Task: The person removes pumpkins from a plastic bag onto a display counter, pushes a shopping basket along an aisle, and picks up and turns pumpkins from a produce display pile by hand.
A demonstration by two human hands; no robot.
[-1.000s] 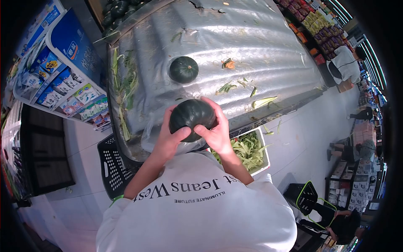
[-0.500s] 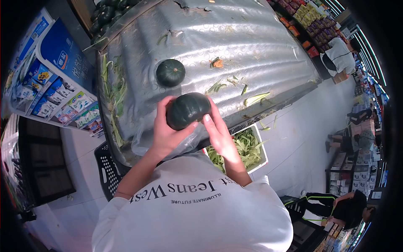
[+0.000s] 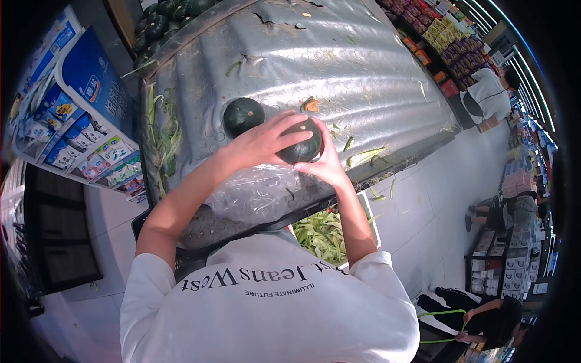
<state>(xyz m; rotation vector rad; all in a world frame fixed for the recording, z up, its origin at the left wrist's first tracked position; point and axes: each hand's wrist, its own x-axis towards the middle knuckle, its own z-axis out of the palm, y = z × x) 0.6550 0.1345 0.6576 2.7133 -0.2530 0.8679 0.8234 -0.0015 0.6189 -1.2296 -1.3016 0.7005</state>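
Observation:
Both my hands are wrapped around a dark green kabocha pumpkin [image 3: 301, 147] over the grey display surface [image 3: 363, 72]. My left hand [image 3: 264, 141] lies across its top and left side, fingers spread over the rind. On the other side, my right hand [image 3: 327, 162] cups it with the thumb near the bottom. Whether its underside touches the surface, I cannot tell. A second kabocha pumpkin [image 3: 244, 116] sits just beyond my left wrist. Closer to my body, a crumpled clear plastic bag [image 3: 254, 195] is spread near the front edge.
Leaf scraps [image 3: 365, 157] and an orange fragment [image 3: 310, 105] litter the surface. Below its edge stands a white box of green leaves [image 3: 324, 236]. More dark pumpkins [image 3: 155, 25] are piled far left, near a blue product stand [image 3: 91, 115]. People stand at the right.
The held pumpkin has moved right and slightly away from me and has turned. My left hand has shifted from its side onto its top. The plastic bag is now more exposed.

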